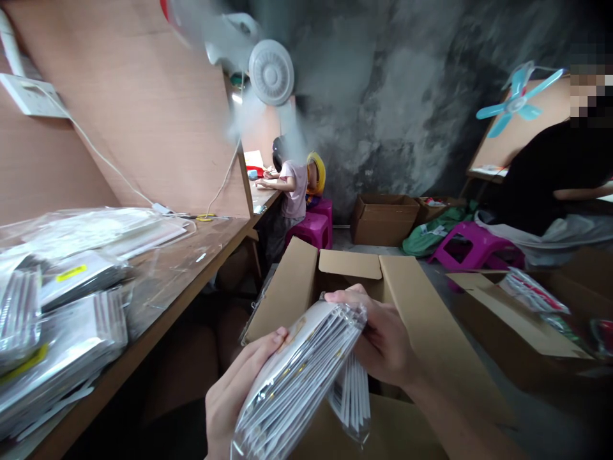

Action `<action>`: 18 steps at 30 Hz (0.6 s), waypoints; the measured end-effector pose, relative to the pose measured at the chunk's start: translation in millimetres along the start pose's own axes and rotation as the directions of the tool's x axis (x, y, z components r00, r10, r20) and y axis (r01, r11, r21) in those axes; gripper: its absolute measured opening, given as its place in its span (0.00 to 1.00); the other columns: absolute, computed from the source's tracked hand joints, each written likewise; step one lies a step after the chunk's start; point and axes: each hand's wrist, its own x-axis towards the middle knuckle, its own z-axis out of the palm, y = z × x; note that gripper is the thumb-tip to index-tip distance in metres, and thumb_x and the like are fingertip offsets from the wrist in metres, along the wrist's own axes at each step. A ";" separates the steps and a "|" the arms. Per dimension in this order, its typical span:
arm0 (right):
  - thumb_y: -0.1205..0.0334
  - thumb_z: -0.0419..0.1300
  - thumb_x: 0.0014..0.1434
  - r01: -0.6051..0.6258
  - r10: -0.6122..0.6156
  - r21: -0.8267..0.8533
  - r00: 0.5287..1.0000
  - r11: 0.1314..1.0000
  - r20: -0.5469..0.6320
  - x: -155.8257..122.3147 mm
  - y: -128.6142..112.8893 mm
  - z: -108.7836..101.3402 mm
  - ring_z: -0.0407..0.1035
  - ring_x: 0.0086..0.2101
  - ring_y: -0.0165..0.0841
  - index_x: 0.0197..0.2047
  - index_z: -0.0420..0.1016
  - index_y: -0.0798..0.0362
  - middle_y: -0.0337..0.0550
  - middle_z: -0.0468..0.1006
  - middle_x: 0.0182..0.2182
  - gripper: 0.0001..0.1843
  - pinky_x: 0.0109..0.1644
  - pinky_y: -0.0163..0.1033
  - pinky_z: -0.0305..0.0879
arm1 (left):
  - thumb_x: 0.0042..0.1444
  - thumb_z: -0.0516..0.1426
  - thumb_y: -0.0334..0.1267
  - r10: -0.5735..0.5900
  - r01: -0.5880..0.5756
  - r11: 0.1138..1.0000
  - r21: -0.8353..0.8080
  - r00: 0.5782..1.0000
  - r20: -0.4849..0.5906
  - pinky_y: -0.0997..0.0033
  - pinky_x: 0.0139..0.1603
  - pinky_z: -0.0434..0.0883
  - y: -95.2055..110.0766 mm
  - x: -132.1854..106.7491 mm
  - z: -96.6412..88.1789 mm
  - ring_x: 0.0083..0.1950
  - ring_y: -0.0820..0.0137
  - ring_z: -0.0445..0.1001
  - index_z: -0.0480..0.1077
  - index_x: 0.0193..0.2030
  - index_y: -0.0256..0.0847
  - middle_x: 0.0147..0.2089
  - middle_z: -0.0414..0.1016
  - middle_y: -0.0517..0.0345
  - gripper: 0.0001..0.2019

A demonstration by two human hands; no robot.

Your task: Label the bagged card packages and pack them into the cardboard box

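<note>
Between my hands is a thick stack of flat white packets in clear plastic sleeves [301,364], tilted up over an open cardboard box [414,306]. My left hand [246,377] is closed on the stack's left side, its fingertips on the top packet. At the far right corner my right hand [378,332] grips the same stack, thumb on top. Below that hand hangs a smaller bunch of similar packets [352,396]; whether my right hand also holds it I cannot tell. The inside of the box is mostly hidden.
On the wooden table [211,249] at left lie several piles of plastic-sleeved packets [71,332]. A spinning fan [271,72] is close overhead. Another open box [517,313] stands at right. Two people sit at the far table, and a person in black [550,160] is at right.
</note>
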 end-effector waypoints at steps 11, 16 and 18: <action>0.69 0.63 0.64 -0.155 0.141 -0.124 0.983 0.980 -0.114 -22.2 11.3 -8.6 0.82 0.42 0.34 0.67 0.73 0.40 0.38 0.84 0.48 0.30 0.41 0.33 0.79 | 0.61 0.69 0.33 0.072 -0.066 0.996 -0.057 0.991 0.111 0.61 0.55 0.85 11.8 38.8 1.9 0.54 0.58 0.86 0.79 0.58 0.45 0.55 0.85 0.48 0.18; 0.70 0.63 0.64 -0.139 0.112 -0.157 0.980 0.978 -0.165 -21.4 9.6 -9.0 0.82 0.46 0.38 0.65 0.75 0.41 0.40 0.85 0.49 0.28 0.46 0.37 0.82 | 0.60 0.70 0.34 0.061 -0.053 0.997 -0.058 0.988 0.145 0.65 0.57 0.83 18.6 45.7 2.3 0.54 0.60 0.86 0.79 0.58 0.44 0.54 0.86 0.49 0.19; 0.69 0.63 0.64 -0.153 0.125 -0.153 0.976 0.976 -0.178 -21.9 9.6 -8.6 0.83 0.46 0.39 0.65 0.75 0.41 0.41 0.85 0.50 0.27 0.47 0.39 0.83 | 0.61 0.69 0.32 0.039 -0.031 0.998 -0.055 0.988 0.147 0.68 0.58 0.82 20.3 47.0 2.6 0.54 0.61 0.86 0.80 0.56 0.43 0.54 0.86 0.50 0.17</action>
